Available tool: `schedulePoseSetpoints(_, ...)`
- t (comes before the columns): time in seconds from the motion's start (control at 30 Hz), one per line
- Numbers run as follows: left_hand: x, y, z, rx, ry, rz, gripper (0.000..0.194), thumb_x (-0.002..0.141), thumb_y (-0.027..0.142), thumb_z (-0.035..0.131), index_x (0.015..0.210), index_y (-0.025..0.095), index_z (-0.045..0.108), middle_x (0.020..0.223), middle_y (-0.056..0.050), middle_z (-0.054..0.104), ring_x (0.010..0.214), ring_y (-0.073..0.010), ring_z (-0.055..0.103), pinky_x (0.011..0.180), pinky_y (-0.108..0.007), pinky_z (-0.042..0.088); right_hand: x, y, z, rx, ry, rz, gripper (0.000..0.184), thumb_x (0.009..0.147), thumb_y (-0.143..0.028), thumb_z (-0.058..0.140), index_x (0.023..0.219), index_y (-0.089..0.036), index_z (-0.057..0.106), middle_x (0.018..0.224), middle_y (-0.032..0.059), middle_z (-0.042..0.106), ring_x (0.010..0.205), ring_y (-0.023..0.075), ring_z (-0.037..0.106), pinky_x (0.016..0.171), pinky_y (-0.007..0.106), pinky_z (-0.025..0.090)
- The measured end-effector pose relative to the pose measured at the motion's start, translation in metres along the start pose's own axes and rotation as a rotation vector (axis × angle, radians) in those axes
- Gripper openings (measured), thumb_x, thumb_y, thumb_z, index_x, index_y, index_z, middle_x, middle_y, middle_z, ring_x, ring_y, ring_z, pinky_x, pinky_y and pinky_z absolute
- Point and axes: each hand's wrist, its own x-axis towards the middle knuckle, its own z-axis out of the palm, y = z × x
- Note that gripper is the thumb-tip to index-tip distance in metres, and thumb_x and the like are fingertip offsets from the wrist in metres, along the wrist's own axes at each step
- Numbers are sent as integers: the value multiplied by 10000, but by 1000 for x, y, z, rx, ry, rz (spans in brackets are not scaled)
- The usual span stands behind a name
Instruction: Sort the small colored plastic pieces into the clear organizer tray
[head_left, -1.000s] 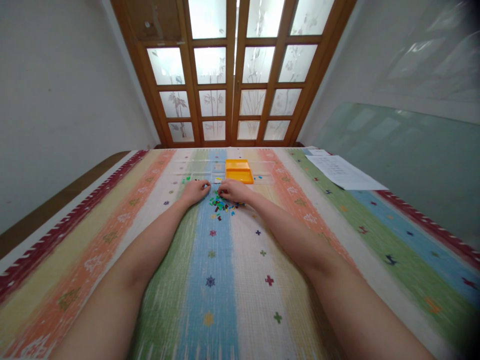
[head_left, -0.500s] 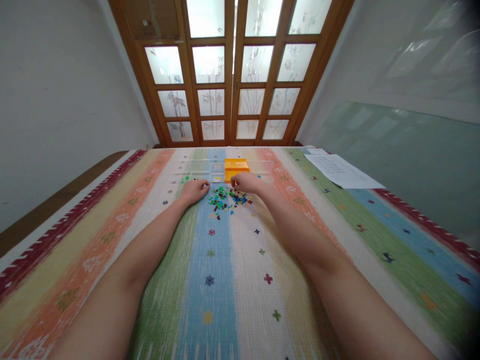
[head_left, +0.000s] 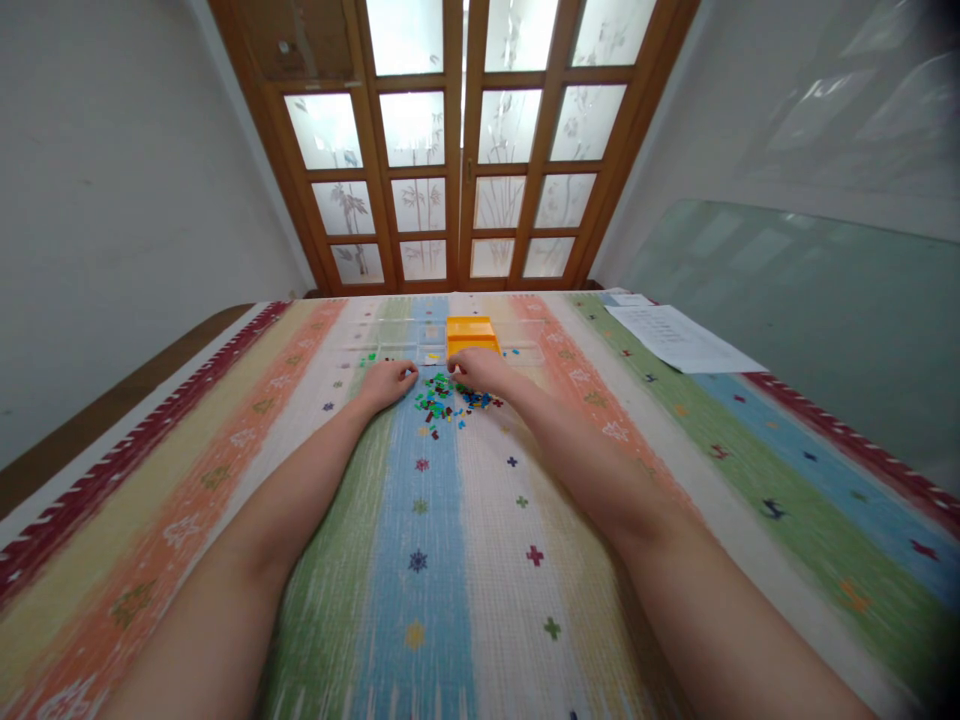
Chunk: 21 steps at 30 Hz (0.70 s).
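A heap of tiny coloured pieces (head_left: 448,400) lies on the striped cloth (head_left: 465,560) between my two hands. My left hand (head_left: 388,381) rests on the cloth at the heap's left edge, fingers curled in a pinch; what they hold is too small to make out. My right hand (head_left: 477,368) sits at the heap's far right side, fingers bent down and closed over the pieces, just in front of an orange tray (head_left: 470,333). A clear divided box (head_left: 390,345) with a few sorted pieces lies behind the heap.
A sheet of paper (head_left: 679,338) lies at the far right of the cloth. A glass panel (head_left: 810,310) leans on the right wall. Wooden doors with frosted panes (head_left: 457,150) stand behind the table.
My right hand went from the heap up to the orange tray, then came back down to the heap's far right side. My left hand stayed put.
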Motion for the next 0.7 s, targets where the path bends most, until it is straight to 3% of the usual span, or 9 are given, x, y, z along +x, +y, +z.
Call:
schedulePoseSetpoints(0.13, 0, 1, 0, -5, 2, 3, 334, 962, 461, 531, 1042, 254, 780, 843, -41, 735, 764, -211, 641, 683, -293, 381, 0, -11, 8, -16, -3, 6, 274, 963, -389, 630, 1147, -229, 754, 1126, 100, 753, 1041, 252, 661, 798, 291, 441)
schedulePoseSetpoints(0.33, 0, 1, -1, 7, -12, 8, 330, 962, 455, 534, 1043, 248, 778, 849, -44, 740, 774, -213, 648, 671, -292, 380, -1, -17, 13, -8, 17, 47, 266, 973, -349, 596, 1138, -219, 760, 1137, 112, 748, 1075, 257, 654, 828, 295, 449)
schedulePoseSetpoints(0.7, -1, 6, -5, 29, -34, -6, 328, 964, 449, 524, 1036, 249, 774, 858, -41, 753, 790, -204, 662, 675, -281, 391, 3, -16, 20, 88, 63, 104, 215, 931, -321, 634, 1103, -208, 695, 1079, 85, 746, 963, 224, 651, 733, 267, 404)
